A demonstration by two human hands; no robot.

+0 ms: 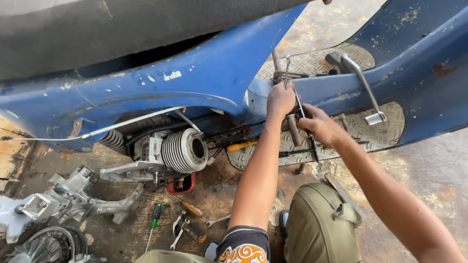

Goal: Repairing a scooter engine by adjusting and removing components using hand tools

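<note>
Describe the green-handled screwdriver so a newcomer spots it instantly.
Start at the blue scooter body lying on its side and drop to the finned engine cylinder below it. On the stained floor under that lies the green-handled screwdriver, left of the pliers and spanner. It is the only green-handled tool; the neighbouring screwdriver has an orange-brown handle.

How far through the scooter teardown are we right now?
Done: engine casings lie off on the floor and the finned cylinder stands exposed. In hand: the left hand and right hand grip a thin metal rod at the footboard. Left: cylinder and rod are not yet off the blue scooter body.
</note>
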